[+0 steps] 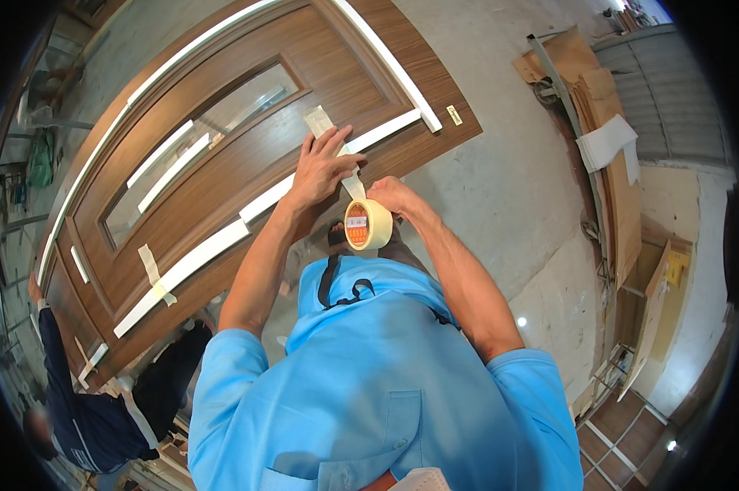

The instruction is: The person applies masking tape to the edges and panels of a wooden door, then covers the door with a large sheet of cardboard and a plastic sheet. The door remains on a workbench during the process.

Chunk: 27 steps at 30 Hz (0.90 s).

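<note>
A brown wood-grain door panel (279, 143) with raised mouldings lies before me, white foam-like strips laid along its borders. My left hand (320, 168), fingers spread, presses on a strip of masking tape (318, 121) that crosses the white strip (267, 196) on the near edge. From there the tape runs down past the door's edge to a cream roll of masking tape (377, 229). My right hand (392, 195) is closed at the top of this roll, holding it just off the edge; its fingertips are partly hidden. Further left, another piece of tape (150, 266) spans the near strips.
At the lower left another person in a dark sleeve (58, 352) reaches to the door's far left end. Cardboard sheets (606, 180) and a white cloth or paper (606, 143) stand along the right. Concrete floor (500, 164) lies between.
</note>
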Available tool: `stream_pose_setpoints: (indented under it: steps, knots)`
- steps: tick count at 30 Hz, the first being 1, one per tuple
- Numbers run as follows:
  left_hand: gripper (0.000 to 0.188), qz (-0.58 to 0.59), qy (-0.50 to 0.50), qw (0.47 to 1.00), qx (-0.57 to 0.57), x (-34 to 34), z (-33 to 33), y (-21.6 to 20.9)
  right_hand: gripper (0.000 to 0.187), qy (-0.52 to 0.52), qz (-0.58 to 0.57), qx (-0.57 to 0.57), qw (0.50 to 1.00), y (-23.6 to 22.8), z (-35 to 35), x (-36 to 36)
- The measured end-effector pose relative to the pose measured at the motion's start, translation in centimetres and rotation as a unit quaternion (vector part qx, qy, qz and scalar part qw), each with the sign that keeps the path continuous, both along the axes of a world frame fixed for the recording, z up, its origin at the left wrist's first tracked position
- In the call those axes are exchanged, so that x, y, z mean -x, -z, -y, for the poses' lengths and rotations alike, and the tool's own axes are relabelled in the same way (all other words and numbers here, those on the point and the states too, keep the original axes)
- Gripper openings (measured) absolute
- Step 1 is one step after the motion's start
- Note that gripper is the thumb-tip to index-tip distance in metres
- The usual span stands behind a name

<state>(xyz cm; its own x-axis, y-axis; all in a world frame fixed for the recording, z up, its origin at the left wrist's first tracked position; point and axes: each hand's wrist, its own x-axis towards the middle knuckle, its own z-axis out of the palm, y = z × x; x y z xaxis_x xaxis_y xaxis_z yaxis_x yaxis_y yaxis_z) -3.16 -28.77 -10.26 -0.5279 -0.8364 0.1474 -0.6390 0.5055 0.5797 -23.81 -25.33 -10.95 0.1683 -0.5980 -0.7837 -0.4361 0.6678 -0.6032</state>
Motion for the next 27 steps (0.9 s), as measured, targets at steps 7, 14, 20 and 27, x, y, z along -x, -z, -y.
stream_pose_setpoints:
  steps: [7,14,20,27]
  knots:
    - [0.079,0.092,0.005,0.995,0.024,0.1,-0.1,0.2,0.023,-0.175,-0.103,0.039,0.978,1.1,-3.2,4.7]
    - [0.09,0.149,0.028,0.987,0.047,0.1,0.0,0.1,0.025,-0.054,-0.212,0.029,0.975,4.6,-9.9,17.0]
    - [0.131,0.179,0.03,0.983,0.026,0.1,0.1,-0.4,0.019,0.108,-0.201,-0.076,0.971,7.1,-19.7,22.4]
    - [0.151,0.219,0.038,0.975,0.024,0.7,-0.1,-1.2,0.018,0.263,-0.153,-0.135,0.943,7.8,-25.1,27.7]
